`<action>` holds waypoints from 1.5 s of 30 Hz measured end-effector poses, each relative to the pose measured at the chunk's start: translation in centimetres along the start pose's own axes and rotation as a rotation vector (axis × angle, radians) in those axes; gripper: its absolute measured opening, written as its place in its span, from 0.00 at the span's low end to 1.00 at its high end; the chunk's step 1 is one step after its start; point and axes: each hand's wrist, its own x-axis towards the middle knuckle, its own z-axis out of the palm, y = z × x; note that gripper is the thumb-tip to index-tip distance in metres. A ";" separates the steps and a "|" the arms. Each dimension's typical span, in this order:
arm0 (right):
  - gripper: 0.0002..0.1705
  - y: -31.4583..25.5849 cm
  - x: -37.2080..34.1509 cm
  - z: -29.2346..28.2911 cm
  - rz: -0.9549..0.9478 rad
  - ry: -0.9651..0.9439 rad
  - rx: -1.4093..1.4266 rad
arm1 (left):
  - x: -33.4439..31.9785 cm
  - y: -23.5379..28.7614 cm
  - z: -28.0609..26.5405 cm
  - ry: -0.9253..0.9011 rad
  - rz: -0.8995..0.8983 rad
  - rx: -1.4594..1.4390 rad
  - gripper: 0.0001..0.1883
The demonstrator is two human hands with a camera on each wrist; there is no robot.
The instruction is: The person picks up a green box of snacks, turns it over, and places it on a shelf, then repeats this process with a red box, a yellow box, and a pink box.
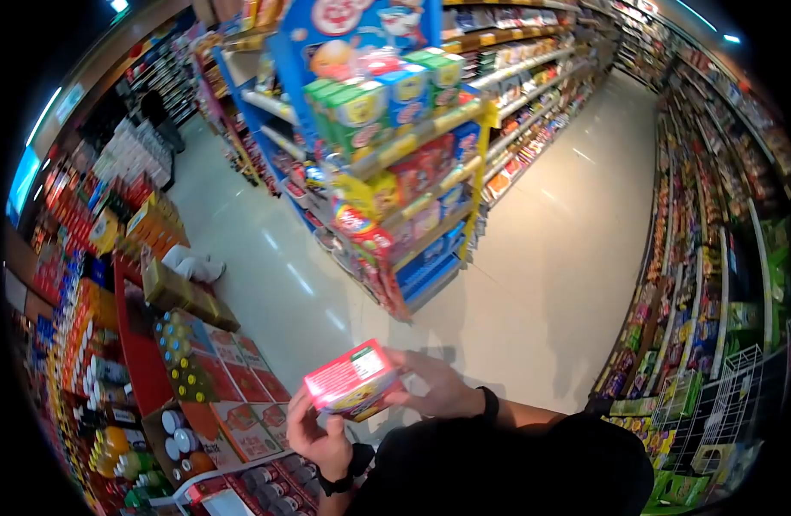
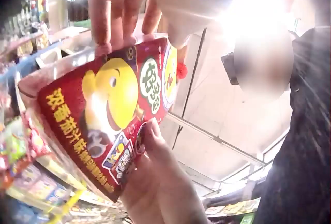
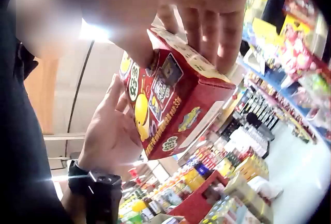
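Observation:
Both hands hold a red cardboard snack box [image 1: 348, 380] in front of the body. It has a yellow cartoon character and Chinese lettering on its front, which the left wrist view shows at a tilt. The left hand [image 1: 320, 439] supports the box from its left and lower side, and its fingers [image 2: 119, 19] reach over one edge. From the other side, the right hand [image 1: 434, 387] grips the box. Its thumb [image 2: 152, 136] presses the printed front, while its fingers [image 3: 207, 35] lie along a pale side panel in the right wrist view.
Ahead stands a blue-framed shelf display [image 1: 395, 163] with boxed and bagged snacks. Floor aisles [image 1: 550, 258] run along both its sides. Stacked cartons and bottles [image 1: 184, 378] stand close at the left. Along the right runs a long snack shelf [image 1: 679, 258] with a wire basket [image 1: 722, 391].

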 end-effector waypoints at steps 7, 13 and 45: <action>0.42 1.1 -4.3 -12.5 0.069 0.328 0.002 | 0.4 -0.5 13.7 -0.342 0.032 0.023 0.17; 0.39 2.8 -6.6 -16.6 0.052 0.507 -0.104 | 0.7 0.5 21.2 -0.418 -0.090 -0.102 0.18; 0.37 10.1 11.9 -34.4 0.026 0.613 -0.288 | 16.8 -10.7 41.4 -0.581 0.263 0.064 0.39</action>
